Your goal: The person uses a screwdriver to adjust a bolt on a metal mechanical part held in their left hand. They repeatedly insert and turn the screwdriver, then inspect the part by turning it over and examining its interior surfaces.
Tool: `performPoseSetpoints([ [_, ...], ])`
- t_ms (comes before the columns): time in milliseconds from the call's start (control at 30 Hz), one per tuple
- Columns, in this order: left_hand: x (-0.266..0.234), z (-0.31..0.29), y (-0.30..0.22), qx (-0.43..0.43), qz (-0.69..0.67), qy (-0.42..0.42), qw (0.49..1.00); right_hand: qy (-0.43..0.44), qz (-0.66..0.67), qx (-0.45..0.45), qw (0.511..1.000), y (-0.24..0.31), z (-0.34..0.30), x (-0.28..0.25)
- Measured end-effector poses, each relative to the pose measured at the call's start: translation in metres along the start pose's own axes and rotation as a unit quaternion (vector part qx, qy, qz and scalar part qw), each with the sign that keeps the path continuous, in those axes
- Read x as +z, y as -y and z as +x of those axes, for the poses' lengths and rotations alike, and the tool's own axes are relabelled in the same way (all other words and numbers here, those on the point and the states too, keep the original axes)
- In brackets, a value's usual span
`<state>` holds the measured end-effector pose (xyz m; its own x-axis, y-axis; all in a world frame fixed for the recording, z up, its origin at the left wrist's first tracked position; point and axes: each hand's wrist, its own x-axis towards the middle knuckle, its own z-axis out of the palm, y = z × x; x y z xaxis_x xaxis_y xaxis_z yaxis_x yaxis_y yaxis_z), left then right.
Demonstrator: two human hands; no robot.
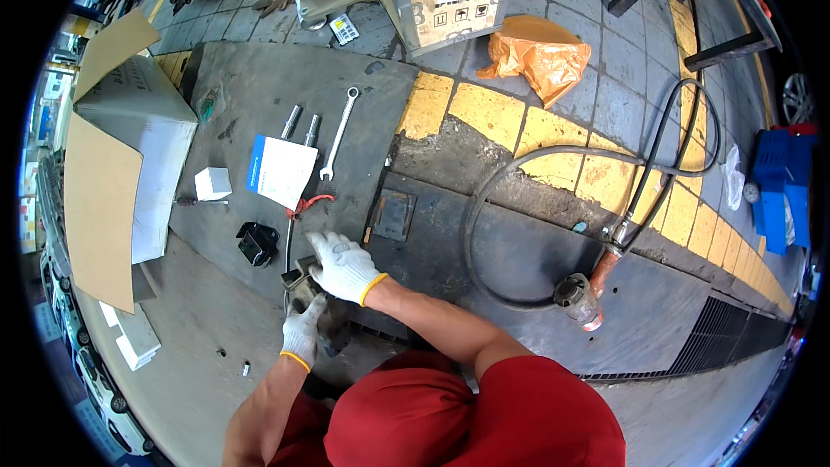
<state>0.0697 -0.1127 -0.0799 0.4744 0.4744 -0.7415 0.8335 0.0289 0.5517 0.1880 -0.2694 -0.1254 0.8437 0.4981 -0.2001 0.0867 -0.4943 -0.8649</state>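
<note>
A dirty, dark metal car part [334, 329] lies low in front of me, partly covered by my hands; its exact kind is hard to tell. My left hand [300, 330], in a white knitted glove with a yellow cuff, closes on the near side of the part. Over its far right side is my right hand [346, 270], gloved the same way, with the fingers stretched out. Just beyond the hands are a red-handled tool [309, 204] with a thin dark shaft, and a black bracket-like piece [258, 244].
A combination wrench [339, 134], two metal pins [312, 130], a white-and-blue box [284, 169] and a small white box [213, 183] lie on the dark mat. An open carton [160, 121] stands left. At right lies an air impact wrench [577, 300] with its hose [471, 242].
</note>
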Motion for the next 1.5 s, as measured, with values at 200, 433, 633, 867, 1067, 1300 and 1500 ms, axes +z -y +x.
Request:
performPoseSetpoints([
  [200, 0.009, 0.011, -0.010, -0.014, -0.018, 0.036, 0.999, -0.013, 0.067, 0.012, 0.998, -0.014, -0.010, 0.017],
  [433, -0.009, 0.018, -0.029, 0.060, 0.045, 0.155, 0.985, -0.048, 0.065, -0.046, 0.996, -0.025, -0.015, -0.005],
  [633, -0.026, 0.017, -0.100, 0.048, 0.149, 0.294, 0.943, -0.210, 0.205, 0.039, 0.955, -0.009, -0.016, -0.058],
  [867, -0.029, 0.032, -0.153, 0.231, 0.411, 0.313, 0.825, 0.060, 0.183, 0.142, 0.971, -0.009, 0.007, -0.083],
  [1067, -0.025, 0.054, -0.153, 0.307, 0.402, 0.353, 0.787, 0.096, 0.095, 0.152, 0.979, 0.045, -0.004, -0.104],
  [1300, -0.031, 0.100, -0.163, 0.224, 0.153, 0.569, 0.777, -0.040, -0.061, 0.057, 0.996, 0.075, -0.023, -0.110],
  [1500, -0.023, 0.129, -0.162, 0.025, 0.075, 0.650, 0.755, -0.017, -0.122, 0.120, 0.985, 0.129, -0.027, -0.120],
])
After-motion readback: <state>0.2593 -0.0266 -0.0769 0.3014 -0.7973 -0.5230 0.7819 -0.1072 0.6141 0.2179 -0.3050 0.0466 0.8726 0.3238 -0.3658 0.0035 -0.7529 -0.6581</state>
